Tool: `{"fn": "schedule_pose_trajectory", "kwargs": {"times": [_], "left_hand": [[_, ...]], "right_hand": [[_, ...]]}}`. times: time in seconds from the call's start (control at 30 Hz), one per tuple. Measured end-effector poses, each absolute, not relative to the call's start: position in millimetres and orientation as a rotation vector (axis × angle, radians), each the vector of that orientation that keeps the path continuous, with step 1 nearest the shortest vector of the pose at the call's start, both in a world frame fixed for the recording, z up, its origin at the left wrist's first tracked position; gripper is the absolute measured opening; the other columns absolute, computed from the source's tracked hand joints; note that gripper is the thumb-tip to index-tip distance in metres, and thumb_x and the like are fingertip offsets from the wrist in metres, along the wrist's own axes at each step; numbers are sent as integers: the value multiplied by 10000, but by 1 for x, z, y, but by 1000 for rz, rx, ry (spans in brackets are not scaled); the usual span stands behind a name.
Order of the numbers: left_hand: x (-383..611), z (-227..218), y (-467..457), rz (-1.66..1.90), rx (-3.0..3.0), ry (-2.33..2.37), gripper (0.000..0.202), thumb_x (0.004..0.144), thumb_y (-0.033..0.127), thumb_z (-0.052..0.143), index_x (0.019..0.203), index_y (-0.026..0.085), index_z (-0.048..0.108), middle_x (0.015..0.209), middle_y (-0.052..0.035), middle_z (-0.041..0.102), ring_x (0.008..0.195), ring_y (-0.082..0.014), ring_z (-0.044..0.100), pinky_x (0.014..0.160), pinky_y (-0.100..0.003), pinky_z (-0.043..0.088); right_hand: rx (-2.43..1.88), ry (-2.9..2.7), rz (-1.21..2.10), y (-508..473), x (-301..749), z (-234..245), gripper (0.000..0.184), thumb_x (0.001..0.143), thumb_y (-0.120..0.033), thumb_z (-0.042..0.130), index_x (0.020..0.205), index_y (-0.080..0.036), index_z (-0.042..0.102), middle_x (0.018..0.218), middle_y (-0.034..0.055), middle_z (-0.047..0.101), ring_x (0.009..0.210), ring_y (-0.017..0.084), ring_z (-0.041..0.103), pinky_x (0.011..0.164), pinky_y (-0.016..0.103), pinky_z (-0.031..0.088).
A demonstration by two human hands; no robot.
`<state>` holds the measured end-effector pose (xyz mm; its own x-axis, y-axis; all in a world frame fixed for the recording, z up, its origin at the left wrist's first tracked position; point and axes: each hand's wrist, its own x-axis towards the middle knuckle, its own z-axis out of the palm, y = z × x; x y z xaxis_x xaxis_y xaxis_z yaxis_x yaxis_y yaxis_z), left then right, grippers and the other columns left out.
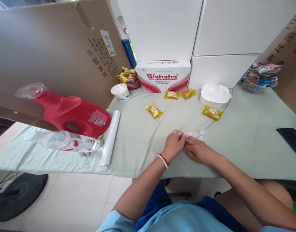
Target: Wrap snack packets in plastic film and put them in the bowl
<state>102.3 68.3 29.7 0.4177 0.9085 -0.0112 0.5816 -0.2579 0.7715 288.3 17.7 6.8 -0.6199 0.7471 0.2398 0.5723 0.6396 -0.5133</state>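
Observation:
My left hand (174, 144) and my right hand (198, 149) meet at the middle of the table, fingertips together. Between and just beyond them lies a crumpled piece of clear plastic film (198, 135). The left fingers pinch its near edge. My right fingers are bent and closed at the same spot; their tips are partly hidden. Further back, a white bowl (214, 102) has clear plastic crumpled over its top. One yellow-wrapped snack (212, 112) lies in front of that bowl, and another yellow packet (154, 111) is left of my hands.
Two more yellow packets, one left (171, 94) and one right (188, 94), lie before a Wahaha box (164, 77). On the left are a paper cup (120, 92), white roll (110, 138), red jug (75, 112) and water bottle (73, 141). A phone (291, 140) lies far right.

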Motion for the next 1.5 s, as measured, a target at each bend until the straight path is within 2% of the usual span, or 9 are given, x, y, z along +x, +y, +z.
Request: {"fn": "schedule_pose_trajectory", "kwargs": {"times": [0.17,0.33,0.43,0.57,0.73,0.83,1.07,1.37,1.5], "left_hand": [[113,22,65,425,2171,1240,214,965,138,537,898,200,730,1097,-75,716,1046,-225,647,993,-386,500],[114,22,51,276,2551,1427,255,1002,173,533,954,216,780,1109,-127,672,1079,-312,563,881,-453,473],[112,19,44,227,2633,1474,285,1039,222,507,1056,247,790,1025,-131,654,1049,-315,565,838,-449,446],[112,13,41,130,2674,1378,355,1059,197,451,1268,234,735,930,-114,682,1032,-308,599,845,-444,443],[102,10,33,215,2607,1278,289,985,131,491,1036,176,772,1032,-154,731,1060,-332,628,870,-471,498],[71,10,25,475,2388,1155,334,963,136,486,1109,231,771,1107,-112,754,1072,-295,657,912,-466,542],[56,-3,40,710,1961,1770,407,980,455,555,1155,157,771,1195,-179,661,1184,-375,577,1081,-589,486],[114,3,22,1122,2184,1467,343,967,145,539,1269,221,684,1281,-148,630,1281,-297,571,1118,-515,472],[111,-4,9,1003,2388,1118,475,969,88,474,1382,255,639,1406,-140,648,1438,-292,524,1146,-533,493]], "right_hand": [[-1238,-2003,700,10,330,25,296,1076,-299,502,1232,-274,753,1212,74,785,1124,217,737,1008,384,587],[-1879,-1879,436,30,340,21,399,915,-359,754,1269,-177,722,1300,172,709,1223,351,614,1061,497,502],[-2004,-1969,578,34,337,21,180,913,-287,727,1047,-170,752,1135,153,712,1108,317,611,976,426,497],[-1830,-1786,806,34,319,38,103,958,-280,639,915,-193,670,946,53,672,818,182,607,777,295,462],[-1589,-1820,972,60,266,38,69,907,-166,622,850,-205,627,752,-30,605,713,141,534,683,247,370],[-1623,-1878,941,72,248,21,98,911,-141,613,830,-192,639,795,-4,612,747,149,525,701,257,361],[-1476,-1773,889,59,255,2,124,986,-222,569,985,-195,690,898,24,613,824,162,553,796,277,430],[-1209,-855,1394,8,251,22,419,945,-653,647,962,-235,643,941,21,698,869,181,652,818,331,570],[-1187,-560,1406,-9,254,17,470,804,-644,826,925,-234,630,956,8,712,899,172,661,834,317,575]]}}
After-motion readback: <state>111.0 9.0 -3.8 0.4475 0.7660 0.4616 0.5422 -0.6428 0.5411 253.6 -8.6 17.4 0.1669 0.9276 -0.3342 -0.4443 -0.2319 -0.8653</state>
